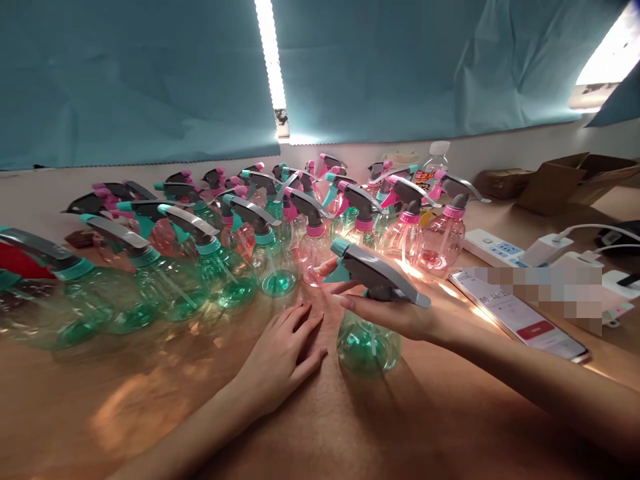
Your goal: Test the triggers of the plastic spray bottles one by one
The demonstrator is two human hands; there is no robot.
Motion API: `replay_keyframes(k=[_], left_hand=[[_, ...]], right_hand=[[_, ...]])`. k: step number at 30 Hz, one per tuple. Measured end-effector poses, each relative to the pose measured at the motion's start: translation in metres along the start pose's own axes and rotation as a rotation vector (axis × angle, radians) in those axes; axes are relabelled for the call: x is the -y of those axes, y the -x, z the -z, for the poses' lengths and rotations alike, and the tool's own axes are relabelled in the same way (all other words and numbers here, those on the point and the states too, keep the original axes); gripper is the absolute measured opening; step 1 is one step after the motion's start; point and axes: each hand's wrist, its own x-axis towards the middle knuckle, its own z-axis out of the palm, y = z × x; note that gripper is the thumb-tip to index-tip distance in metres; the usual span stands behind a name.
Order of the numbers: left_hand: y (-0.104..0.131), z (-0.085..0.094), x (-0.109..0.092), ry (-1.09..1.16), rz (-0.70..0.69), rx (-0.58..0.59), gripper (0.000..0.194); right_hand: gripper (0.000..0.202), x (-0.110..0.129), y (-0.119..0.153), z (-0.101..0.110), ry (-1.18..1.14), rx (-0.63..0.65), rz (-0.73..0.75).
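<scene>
Taking the front green bottle point(369, 343) as the dial's centre and 12 as straight away from the person, the right hand point(395, 313) comes in from 4 o'clock, fingers loosely curved around the bottle's neck under its grey spray head point(380, 272). The bottle stands upright on the table point(280, 433). The left hand point(280, 353) lies open at 9 o'clock, palm down and fingers a little apart, holding nothing; a narrow strip of tabletop separates it from the bottle. The crowd of green and pink spray bottles point(277, 267) has its front edge running from 9 round to 1 o'clock, its nearest members just beyond the left fingertips. A phone point(520, 317) lies at 3 o'clock, beyond the right forearm, with a power strip point(495, 247) at 2 and an open cardboard box point(555, 183) farther out. The widest stretch of visible tabletop spans 6 to 8 o'clock, partly crossed by the left forearm.
</scene>
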Motion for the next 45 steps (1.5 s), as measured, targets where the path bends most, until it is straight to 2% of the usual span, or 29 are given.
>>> replay_keyframes(k=[7,13,22,29,34,38,45], left_hand=[[0.0,0.002,-0.002,-0.005,0.014,0.032,0.047],[0.001,0.002,-0.002,0.003,0.019,0.024,0.047],[0.001,0.0,-0.001,-0.01,0.012,0.029,0.049],[0.001,0.001,0.0,-0.012,0.014,0.032,0.049],[0.001,0.002,-0.001,-0.007,0.015,0.018,0.049],[0.0,0.002,-0.001,0.0,0.014,0.017,0.047],[0.002,-0.002,0.002,0.014,0.001,-0.026,0.046]], right_hand=[[0.032,-0.004,0.003,0.0,-0.042,0.041,-0.044],[0.032,-0.001,0.001,-0.001,-0.058,0.018,-0.01],[0.032,0.003,0.003,0.004,0.006,0.066,-0.091],[0.024,0.005,0.001,0.006,0.142,0.052,-0.105],[0.008,0.019,-0.004,0.005,0.205,0.054,-0.017],[0.027,0.034,-0.008,0.007,0.274,0.08,-0.031],[0.019,0.028,-0.003,0.014,0.428,0.097,-0.076]])
